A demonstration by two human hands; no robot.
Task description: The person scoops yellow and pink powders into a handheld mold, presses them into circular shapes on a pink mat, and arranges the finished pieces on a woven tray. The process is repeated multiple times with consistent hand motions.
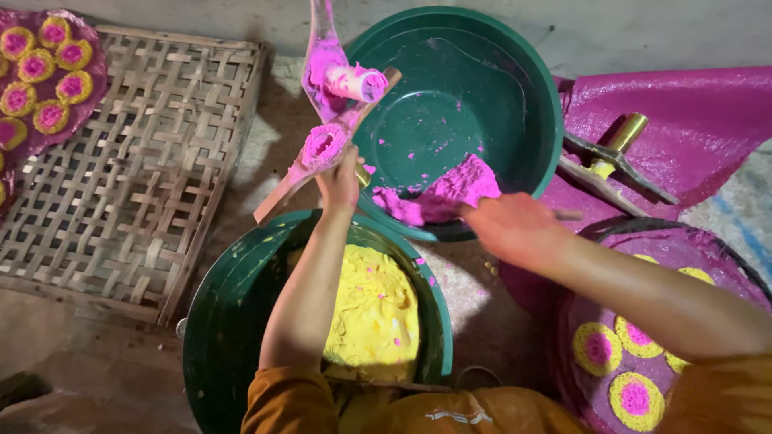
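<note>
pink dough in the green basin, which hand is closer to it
Right. The right hand is at the near edge of the pink dough, about touching it. The left hand is off to its left, gripping the wooden mould by the basin rim.

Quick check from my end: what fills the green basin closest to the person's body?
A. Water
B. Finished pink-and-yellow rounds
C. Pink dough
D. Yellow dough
D: the near green basin holds a mound of yellow dough with a few pink flecks, lying under the left hand; the pink dough lies in the farther green basin.
</note>
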